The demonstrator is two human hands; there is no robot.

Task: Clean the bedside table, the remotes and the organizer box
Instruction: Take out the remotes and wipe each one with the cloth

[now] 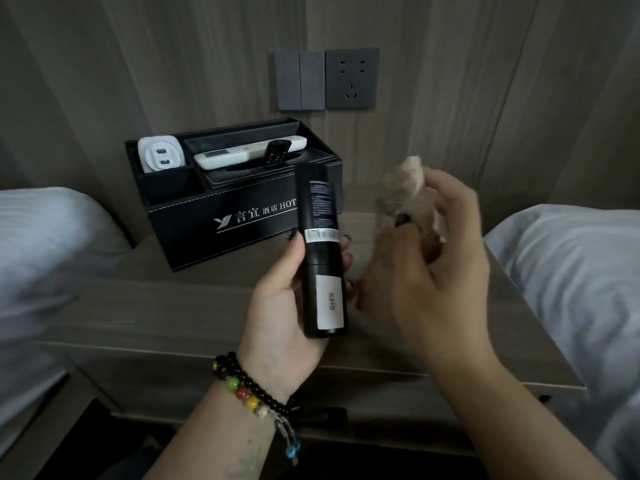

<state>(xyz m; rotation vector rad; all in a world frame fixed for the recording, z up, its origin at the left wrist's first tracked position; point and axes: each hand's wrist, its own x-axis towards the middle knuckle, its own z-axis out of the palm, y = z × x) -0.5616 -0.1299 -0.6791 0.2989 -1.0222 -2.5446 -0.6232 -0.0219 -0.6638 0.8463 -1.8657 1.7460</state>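
Head: bedside table (180, 306) (wood-grain) between beds.

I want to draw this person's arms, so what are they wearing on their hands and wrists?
Both forearms are bare, with no sleeves showing. The left wrist wears a bead bracelet: mostly small black beads, with some red, green and yellow ones, plus a little dangling string ending in a blue bead. The left hand has dark-painted fingernails. The right hand is blurry; no rings or bracelet are visible.

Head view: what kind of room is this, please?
Most likely a hotel bedroom: a black organizer box printed with a hotel name sits on a bedside table between two white-sheeted beds.
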